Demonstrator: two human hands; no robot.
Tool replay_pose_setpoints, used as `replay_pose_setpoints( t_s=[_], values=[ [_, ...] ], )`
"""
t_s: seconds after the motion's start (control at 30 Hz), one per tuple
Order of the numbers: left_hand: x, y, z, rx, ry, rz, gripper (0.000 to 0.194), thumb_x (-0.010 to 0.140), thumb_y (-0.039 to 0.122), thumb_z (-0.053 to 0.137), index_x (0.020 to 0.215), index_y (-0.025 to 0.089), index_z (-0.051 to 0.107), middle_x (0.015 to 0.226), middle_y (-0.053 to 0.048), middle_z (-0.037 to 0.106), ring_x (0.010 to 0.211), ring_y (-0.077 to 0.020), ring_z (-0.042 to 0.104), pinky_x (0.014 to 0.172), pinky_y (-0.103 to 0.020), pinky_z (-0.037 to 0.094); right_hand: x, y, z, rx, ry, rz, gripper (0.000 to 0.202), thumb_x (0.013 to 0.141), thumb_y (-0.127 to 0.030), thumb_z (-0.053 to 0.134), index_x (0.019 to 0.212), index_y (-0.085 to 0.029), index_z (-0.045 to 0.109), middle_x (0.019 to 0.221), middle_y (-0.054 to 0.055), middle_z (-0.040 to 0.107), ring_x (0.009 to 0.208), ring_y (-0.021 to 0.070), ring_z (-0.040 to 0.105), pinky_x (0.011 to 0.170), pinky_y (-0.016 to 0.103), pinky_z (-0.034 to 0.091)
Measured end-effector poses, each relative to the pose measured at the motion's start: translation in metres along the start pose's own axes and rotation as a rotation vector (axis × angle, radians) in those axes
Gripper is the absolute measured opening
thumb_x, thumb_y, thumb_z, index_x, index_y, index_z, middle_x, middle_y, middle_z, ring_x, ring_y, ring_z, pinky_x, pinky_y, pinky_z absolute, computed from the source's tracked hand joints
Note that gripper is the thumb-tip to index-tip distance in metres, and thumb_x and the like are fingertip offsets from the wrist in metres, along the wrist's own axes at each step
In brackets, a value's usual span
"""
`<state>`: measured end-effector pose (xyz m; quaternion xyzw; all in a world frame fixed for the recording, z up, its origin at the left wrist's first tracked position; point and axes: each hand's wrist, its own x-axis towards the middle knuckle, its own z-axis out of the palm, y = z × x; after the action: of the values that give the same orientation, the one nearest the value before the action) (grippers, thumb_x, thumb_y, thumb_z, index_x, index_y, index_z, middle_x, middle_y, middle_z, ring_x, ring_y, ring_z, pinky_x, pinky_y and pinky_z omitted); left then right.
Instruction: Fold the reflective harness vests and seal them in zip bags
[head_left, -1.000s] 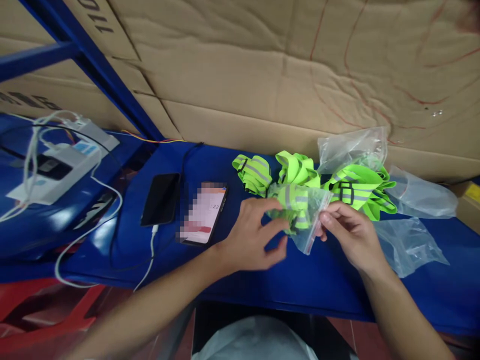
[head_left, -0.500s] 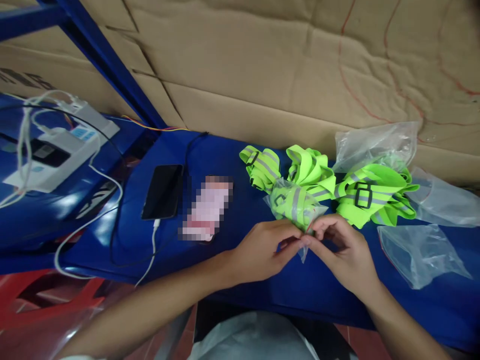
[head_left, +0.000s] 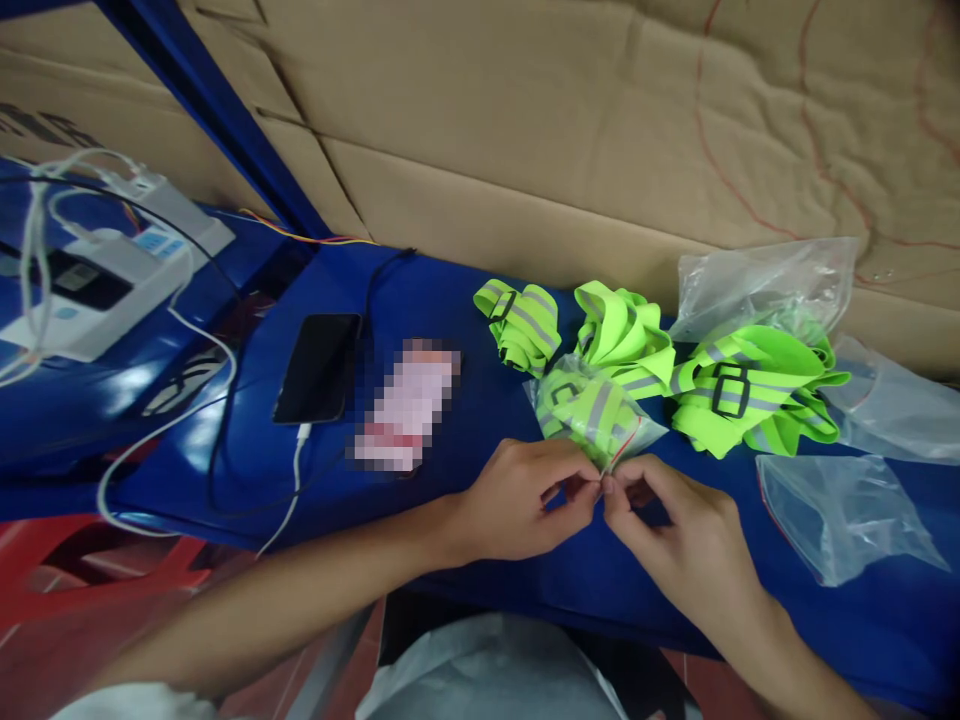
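Note:
A clear zip bag (head_left: pixel 643 432) with a red seal line holds a rolled neon-green reflective strap (head_left: pixel 592 405) with a black buckle. My left hand (head_left: pixel 529 500) pinches the bag's mouth from the left between thumb and fingers. Right beside it, my right hand (head_left: pixel 679 525) pinches the same edge, the two sets of fingertips almost touching. Behind the bag lie a small rolled green strap (head_left: pixel 529 325) and a looser green strap bundle (head_left: pixel 622 335). To the right is a bigger strap heap (head_left: pixel 757 390) with a black buckle.
Empty clear bags (head_left: pixel 847 515) lie right of my hands, others (head_left: pixel 765 285) behind. On the blue table (head_left: pixel 480 600) to the left are a black phone (head_left: pixel 318 368), a second, blurred-out phone (head_left: pixel 409 405) and a power strip (head_left: pixel 112 270) with cables. Cardboard (head_left: pixel 525 120) stands behind.
My right fingers have come down closer to the left fingertips along the bag's edge, and more of the red seal line shows. The view has shifted slightly.

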<state>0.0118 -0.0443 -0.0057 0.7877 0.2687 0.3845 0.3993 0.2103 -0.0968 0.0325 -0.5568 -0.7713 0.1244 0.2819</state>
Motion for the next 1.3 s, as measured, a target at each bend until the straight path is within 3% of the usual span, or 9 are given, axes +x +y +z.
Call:
replay_pose_setpoints(
  t_s=[0.23, 0.47, 0.63, 0.8, 0.9, 1.0, 1.1, 1.17, 1.3],
  values=[
    [-0.001, -0.001, 0.003, 0.156, 0.031, 0.147, 0.008, 0.084, 0.011, 0.062, 0.079, 0.017, 0.061, 0.070, 0.003, 0.060, 0.059, -0.0078, 0.053, 0.057, -0.023, 0.037, 0.002, -0.004, 0.008, 0.018, 0.005, -0.015, 0.021, 0.095, -0.018, 0.057, 0.074, -0.020, 0.052, 0.064, -0.007, 0.056, 0.057, 0.0063, 0.054, 0.059, 0.023, 0.039],
    [0.009, 0.003, -0.028, 0.022, 0.393, 0.046, 0.015, 0.090, 0.008, 0.063, 0.081, 0.019, 0.057, 0.070, 0.004, 0.053, 0.062, -0.0080, 0.047, 0.060, -0.022, 0.039, 0.012, 0.017, -0.004, -0.061, 0.150, 0.033, 0.021, 0.091, -0.015, 0.061, 0.071, -0.019, 0.054, 0.063, -0.005, 0.055, 0.056, 0.0064, 0.050, 0.058, 0.023, 0.038],
    [0.012, -0.002, -0.029, -0.252, 0.496, -0.001, 0.014, 0.102, 0.020, 0.056, 0.089, 0.020, 0.062, 0.096, -0.004, 0.066, 0.092, -0.0151, 0.063, 0.084, -0.029, 0.051, 0.017, 0.034, -0.001, 0.350, -0.124, 0.267, 0.045, 0.107, -0.053, 0.046, 0.082, -0.019, 0.064, 0.073, 0.002, 0.065, 0.065, 0.0107, 0.061, 0.061, 0.022, 0.050],
    [0.016, 0.001, -0.029, -0.764, 0.552, -0.156, 0.015, 0.094, 0.020, 0.058, 0.080, 0.020, 0.061, 0.092, -0.002, 0.068, 0.087, -0.0160, 0.065, 0.080, -0.030, 0.057, 0.022, 0.056, 0.021, 0.703, -0.226, 0.634, 0.081, 0.094, -0.087, 0.032, 0.118, -0.019, 0.068, 0.105, 0.013, 0.073, 0.084, 0.0223, 0.071, 0.067, 0.034, 0.064],
    [0.019, 0.007, -0.031, -0.871, 0.541, -0.237, 0.014, 0.088, 0.021, 0.059, 0.074, 0.019, 0.056, 0.084, -0.001, 0.065, 0.077, -0.0137, 0.063, 0.071, -0.026, 0.055, 0.025, 0.063, 0.020, 0.835, -0.084, 0.614, 0.058, 0.094, -0.075, 0.055, 0.107, -0.021, 0.070, 0.090, 0.009, 0.071, 0.076, 0.0202, 0.068, 0.069, 0.033, 0.062],
    [0.019, 0.009, -0.029, -0.732, 0.506, -0.279, 0.014, 0.091, 0.026, 0.059, 0.079, 0.020, 0.056, 0.084, 0.000, 0.063, 0.070, -0.0113, 0.059, 0.067, -0.025, 0.052, 0.033, 0.065, 0.002, 0.780, 0.308, 0.515, 0.039, 0.086, -0.061, 0.074, 0.087, -0.023, 0.063, 0.077, 0.002, 0.061, 0.060, 0.0139, 0.054, 0.054, 0.027, 0.048],
    [0.015, 0.005, -0.021, -0.486, 0.351, -0.342, 0.009, 0.095, 0.031, 0.060, 0.095, 0.021, 0.059, 0.098, -0.002, 0.067, 0.086, -0.0135, 0.065, 0.076, -0.026, 0.053, 0.046, 0.059, -0.023, 0.653, 0.727, 0.318, 0.053, 0.080, -0.058, 0.081, 0.070, -0.022, 0.045, 0.068, -0.003, 0.044, 0.058, 0.0096, 0.040, 0.055, 0.026, 0.037],
    [0.011, -0.003, -0.012, -0.374, 0.201, -0.439, 0.009, 0.095, 0.029, 0.060, 0.100, 0.021, 0.059, 0.094, -0.001, 0.067, 0.083, -0.0127, 0.064, 0.074, -0.026, 0.050, 0.057, 0.049, -0.039, 0.458, 0.718, 0.209, 0.053, 0.079, -0.051, 0.085, 0.066, -0.021, 0.043, 0.063, -0.004, 0.040, 0.055, 0.0078, 0.035, 0.054, 0.025, 0.032],
    [0.006, -0.017, 0.002, -0.354, -0.007, -0.520, 0.010, 0.087, 0.021, 0.064, 0.095, 0.018, 0.067, 0.073, 0.003, 0.063, 0.057, -0.0084, 0.052, 0.056, -0.022, 0.039, 0.083, 0.026, -0.072, 0.050, 0.363, 0.081, 0.035, 0.085, -0.034, 0.082, 0.066, -0.018, 0.057, 0.061, -0.003, 0.052, 0.055, 0.0065, 0.042, 0.054, 0.025, 0.032]
  ],
)
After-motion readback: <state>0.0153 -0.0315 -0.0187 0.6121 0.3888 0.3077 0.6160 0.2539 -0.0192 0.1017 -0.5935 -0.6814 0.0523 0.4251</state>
